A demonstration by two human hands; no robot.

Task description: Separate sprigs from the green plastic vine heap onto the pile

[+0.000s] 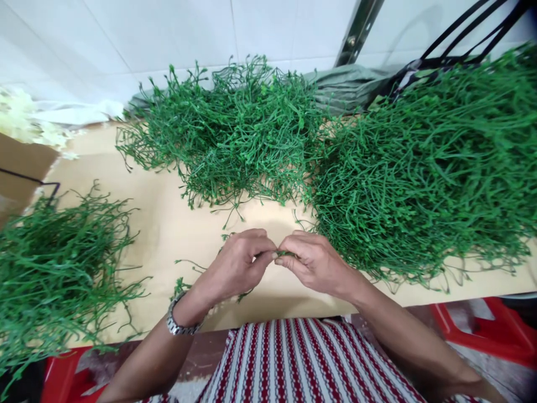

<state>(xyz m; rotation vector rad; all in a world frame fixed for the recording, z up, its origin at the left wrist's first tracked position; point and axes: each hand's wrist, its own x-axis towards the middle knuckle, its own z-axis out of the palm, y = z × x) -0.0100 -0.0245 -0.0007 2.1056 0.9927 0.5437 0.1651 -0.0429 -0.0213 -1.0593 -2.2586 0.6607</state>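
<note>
Over the near part of the table [168, 224], my left hand [239, 263] and my right hand [314, 260] meet fingertip to fingertip. Both are closed in a pinch on a small green stem piece [287, 253], mostly hidden by the fingers. Several loose green stems [180, 286] with budded tips lie beside and partly under my left hand and wrist. Just right of my right hand spreads a large heap of thin green stems [419, 179], plastic-looking and forked at the tips.
Another heap of green stems [247, 129] lies at the back by the tiled wall [176, 33]. A third pile [50, 268] covers the left end. Cream flowers [25, 120] and a cardboard box [19, 173] are far left. Red stools [486, 330] stand below the front edge.
</note>
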